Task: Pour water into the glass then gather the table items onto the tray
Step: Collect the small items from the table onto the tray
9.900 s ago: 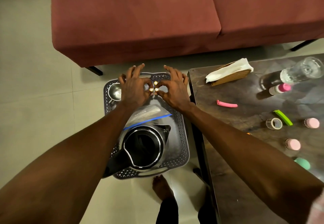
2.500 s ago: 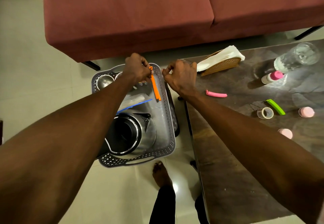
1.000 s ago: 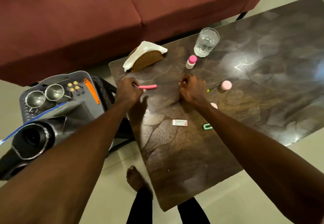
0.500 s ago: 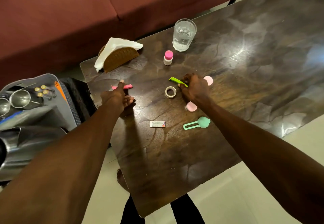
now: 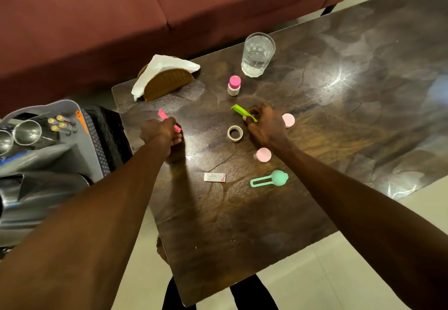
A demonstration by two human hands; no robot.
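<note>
On the bench (image 5: 242,224), nearest, a small box (image 5: 214,177) and a green scoop (image 5: 270,180) are laid flat. Farther in, a pink clip (image 5: 169,121) is gripped by the left hand (image 5: 160,132) and a green clip (image 5: 243,112) is pinched by the right hand (image 5: 265,126) (a tape roll (image 5: 235,133) lies between). The glass (image 5: 257,55), partly filled with water, is set at the far edge, and the tray (image 5: 80,144) is seen off to the left.

kettle (image 5: 36,200) cut off at left edge, small box (image 5: 214,177) print unreadable
</note>
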